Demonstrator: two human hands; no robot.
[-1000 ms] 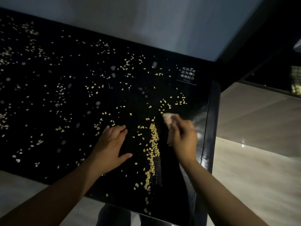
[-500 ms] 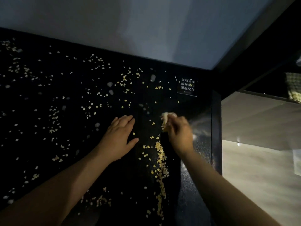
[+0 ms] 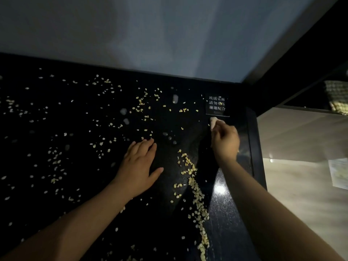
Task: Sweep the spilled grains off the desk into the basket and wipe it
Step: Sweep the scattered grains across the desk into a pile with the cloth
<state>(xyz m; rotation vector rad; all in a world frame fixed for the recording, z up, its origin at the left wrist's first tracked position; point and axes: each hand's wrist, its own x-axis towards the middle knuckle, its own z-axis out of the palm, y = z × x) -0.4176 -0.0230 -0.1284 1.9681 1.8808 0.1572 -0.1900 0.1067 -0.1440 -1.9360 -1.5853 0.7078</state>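
Pale yellow grains lie scattered over the black glass desk [image 3: 56,213]. A denser line of grains [image 3: 197,196] runs from near my right wrist toward the front edge. My left hand [image 3: 139,166] rests flat on the desk with straight fingers, left of that line. My right hand [image 3: 225,142] grips a small pale wad of tissue [image 3: 213,121] and presses it on the glass near the far right corner. A woven basket [image 3: 337,97] shows at the far right, partly cut off by the frame.
A small sign with white characters [image 3: 217,104] sits on the desk just beyond the tissue. A pale wall [image 3: 150,34] runs behind the desk. The desk's right edge [image 3: 258,151] drops to light flooring [image 3: 301,185], where a pale sheet [image 3: 339,174] lies.
My right hand has slid the tissue away from me, up to just below the sign, leaving the line of grains behind it. My left hand stays flat on the desk.
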